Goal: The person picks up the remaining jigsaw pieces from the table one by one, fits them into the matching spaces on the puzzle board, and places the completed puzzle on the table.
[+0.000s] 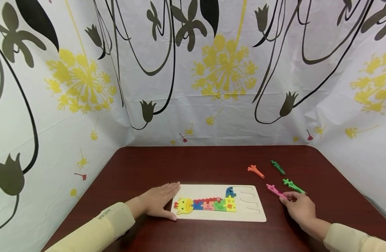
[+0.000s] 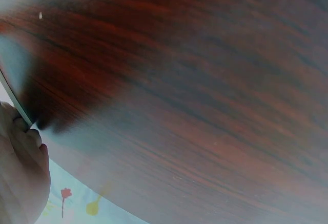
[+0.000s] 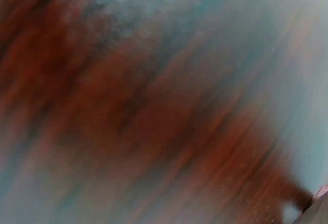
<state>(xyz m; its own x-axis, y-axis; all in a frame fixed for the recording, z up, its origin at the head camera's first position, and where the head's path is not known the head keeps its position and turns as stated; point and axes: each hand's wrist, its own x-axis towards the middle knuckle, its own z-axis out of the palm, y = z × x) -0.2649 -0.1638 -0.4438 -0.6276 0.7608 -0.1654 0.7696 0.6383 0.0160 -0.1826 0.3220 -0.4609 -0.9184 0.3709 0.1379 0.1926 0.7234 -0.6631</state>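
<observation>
The board (image 1: 208,190) is lying flat near the middle of the worktop (image 1: 180,164), a giraffe (image 1: 208,205) facing its left edge and bare outlines showing toward its right. The left hand (image 1: 159,199) is resting with extended fingers on the board's left edge. Beyond the board's right edge, the right hand (image 1: 301,210) is pinching the pink piece (image 1: 273,189) at its near end. The light green piece (image 1: 294,186) is lying just beyond; the orange piece (image 1: 256,171) and dark green piece (image 1: 278,167) are lying farther, toward the worktop's far right corner.
</observation>
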